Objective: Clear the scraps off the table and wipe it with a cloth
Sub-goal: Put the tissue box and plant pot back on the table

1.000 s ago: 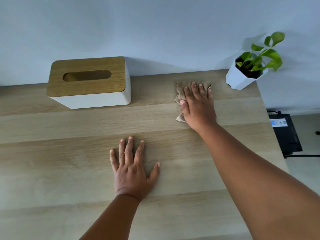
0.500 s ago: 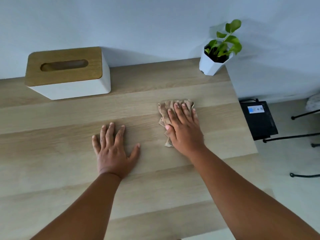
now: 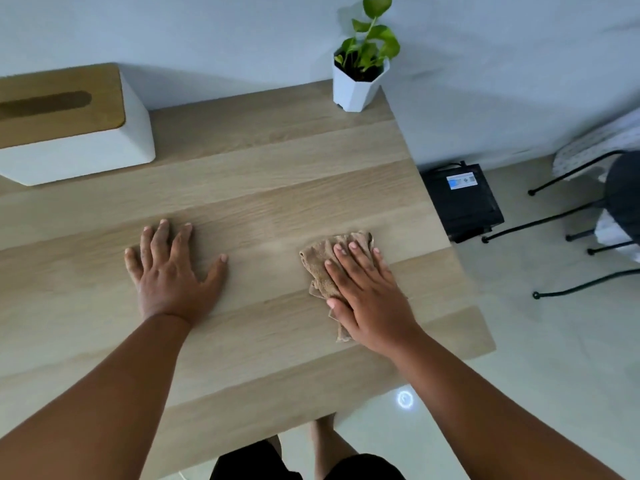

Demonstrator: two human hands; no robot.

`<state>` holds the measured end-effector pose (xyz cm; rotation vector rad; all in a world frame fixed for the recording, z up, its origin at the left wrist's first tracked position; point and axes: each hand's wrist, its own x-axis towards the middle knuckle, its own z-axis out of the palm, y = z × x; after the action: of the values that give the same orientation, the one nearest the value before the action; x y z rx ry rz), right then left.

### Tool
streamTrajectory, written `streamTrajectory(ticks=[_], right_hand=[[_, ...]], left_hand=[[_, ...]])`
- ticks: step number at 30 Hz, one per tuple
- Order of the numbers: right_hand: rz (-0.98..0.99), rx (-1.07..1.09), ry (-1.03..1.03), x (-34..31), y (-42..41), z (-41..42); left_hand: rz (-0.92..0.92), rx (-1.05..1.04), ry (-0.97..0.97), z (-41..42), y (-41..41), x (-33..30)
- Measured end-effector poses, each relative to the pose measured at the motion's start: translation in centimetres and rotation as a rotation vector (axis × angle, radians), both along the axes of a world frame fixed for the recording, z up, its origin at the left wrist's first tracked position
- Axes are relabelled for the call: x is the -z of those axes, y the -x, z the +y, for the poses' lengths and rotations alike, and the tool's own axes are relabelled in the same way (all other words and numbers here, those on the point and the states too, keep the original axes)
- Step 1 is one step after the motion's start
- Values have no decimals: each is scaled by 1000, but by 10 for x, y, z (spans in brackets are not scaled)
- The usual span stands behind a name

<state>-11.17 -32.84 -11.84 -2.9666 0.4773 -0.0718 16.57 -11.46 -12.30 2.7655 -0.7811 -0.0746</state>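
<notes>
1. Your right hand (image 3: 369, 294) presses flat on the brown cloth (image 3: 325, 268), fingers extended and close together, palm down. It is not gripping the cloth but pinning it to the table (image 3: 263, 174).
2. Change noted: a second ago this hand and cloth were at the far edge, just beside the potted plant (image 3: 362, 60). They have since been drawn back toward you along the right side, and now sit near the right edge, about midway between the far and near edges.
3. Your left hand (image 3: 173, 271) is spread wide and flat on bare wood, holding nothing. It has kept roughly the same place near the table's middle, apparently as a brace.
4. The tissue box (image 3: 69, 123) stands at the far left, well apart from both hands.
5. No scraps are visible anywhere on the surface. In my judgement the clearing step is finished and wiping is underway.
6. Assessment: the stroke covers the right-hand strip only. The near right corner, the centre under your left hand and the left side around the tissue box likely remain to be wiped.
</notes>
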Motion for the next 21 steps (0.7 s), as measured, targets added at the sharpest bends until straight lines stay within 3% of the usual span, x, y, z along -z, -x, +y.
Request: streamTrajectory(ticks=[15, 21], right_hand=[[-16, 43, -22, -8, 128, -46], [-24, 101, -63, -12, 136, -49]], left_hand=[[6, -1, 20, -1, 1, -3], [4, 3, 19, -2, 2, -4]])
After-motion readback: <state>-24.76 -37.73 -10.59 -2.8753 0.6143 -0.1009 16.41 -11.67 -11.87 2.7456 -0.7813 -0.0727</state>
